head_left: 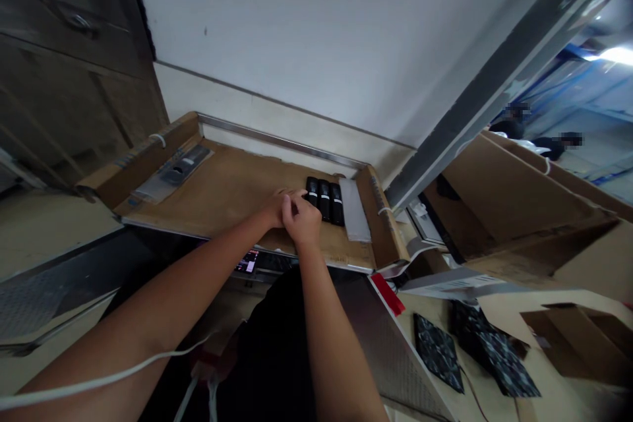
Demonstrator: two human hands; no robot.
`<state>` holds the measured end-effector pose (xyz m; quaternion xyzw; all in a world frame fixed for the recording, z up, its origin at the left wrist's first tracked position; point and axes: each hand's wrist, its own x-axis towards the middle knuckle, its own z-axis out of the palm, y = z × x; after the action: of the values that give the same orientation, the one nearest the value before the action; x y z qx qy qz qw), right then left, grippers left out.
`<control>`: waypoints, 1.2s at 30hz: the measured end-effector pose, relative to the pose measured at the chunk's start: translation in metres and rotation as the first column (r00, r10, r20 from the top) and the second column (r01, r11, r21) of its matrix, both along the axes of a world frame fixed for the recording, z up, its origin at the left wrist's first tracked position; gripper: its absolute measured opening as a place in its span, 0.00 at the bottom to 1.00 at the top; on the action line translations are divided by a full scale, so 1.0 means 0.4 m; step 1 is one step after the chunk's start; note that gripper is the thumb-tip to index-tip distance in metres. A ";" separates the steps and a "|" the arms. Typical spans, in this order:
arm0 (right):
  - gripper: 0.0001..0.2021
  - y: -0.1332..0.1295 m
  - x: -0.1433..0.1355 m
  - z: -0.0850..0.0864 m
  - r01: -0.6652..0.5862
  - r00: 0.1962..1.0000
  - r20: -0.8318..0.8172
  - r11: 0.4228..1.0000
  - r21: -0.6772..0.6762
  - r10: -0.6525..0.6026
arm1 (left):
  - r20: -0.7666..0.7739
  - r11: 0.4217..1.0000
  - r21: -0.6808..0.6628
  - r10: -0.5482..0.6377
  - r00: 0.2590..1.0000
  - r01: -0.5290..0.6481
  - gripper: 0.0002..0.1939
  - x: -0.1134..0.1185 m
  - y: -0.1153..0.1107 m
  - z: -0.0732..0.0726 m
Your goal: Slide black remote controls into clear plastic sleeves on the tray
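Note:
My left hand (277, 210) and my right hand (305, 223) come together over the brown cardboard surface (237, 178). My right hand is closed, its thumb bent up against my left hand. The left fingers look curled behind it and are mostly hidden. Whatever lies between the hands, if anything, cannot be made out. Just right of the hands, three slim black devices with white labels (324, 199) lie side by side. Next to them is a flat translucent plastic sleeve (355, 210). At the surface's left end lies a clear plastic bag (173, 175) with a dark mark on it.
Raised cardboard flaps (383, 217) border the surface on both sides, with a wall (297, 33) behind. A lit phone screen (247, 262) shows below the front edge. Large cardboard boxes (534, 204) stand to the right. White cords (123, 376) hang near my left arm. Two people are far right.

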<state>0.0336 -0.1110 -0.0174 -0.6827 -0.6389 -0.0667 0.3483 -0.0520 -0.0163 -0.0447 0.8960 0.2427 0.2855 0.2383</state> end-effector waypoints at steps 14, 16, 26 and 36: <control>0.24 -0.004 0.017 0.010 0.074 0.997 -0.010 0.996 0.048 -0.074 | 0.179 0.984 0.024 0.167 0.970 -0.174 0.20 -0.146 0.034 0.054; 0.24 -0.002 0.012 0.010 0.066 0.998 -0.002 0.997 0.042 -0.065 | 0.060 0.914 0.154 0.371 0.927 -0.376 0.18 -0.266 0.077 0.098; 0.22 0.005 0.006 0.006 0.007 0.996 0.088 1.000 -0.006 -0.006 | -0.257 0.484 0.340 0.873 0.416 -0.806 0.24 -0.492 0.103 0.081; 0.16 0.103 -0.077 0.013 -0.190 0.964 0.140 0.955 -0.230 0.225 | -0.205 0.809 0.222 0.585 0.785 -0.545 0.24 -0.453 0.101 0.060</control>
<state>0.0029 -0.0698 -0.0121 -0.6373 -0.7372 -0.0166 0.2237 -0.2333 0.0242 -0.0206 0.8269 0.5072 0.2396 0.0387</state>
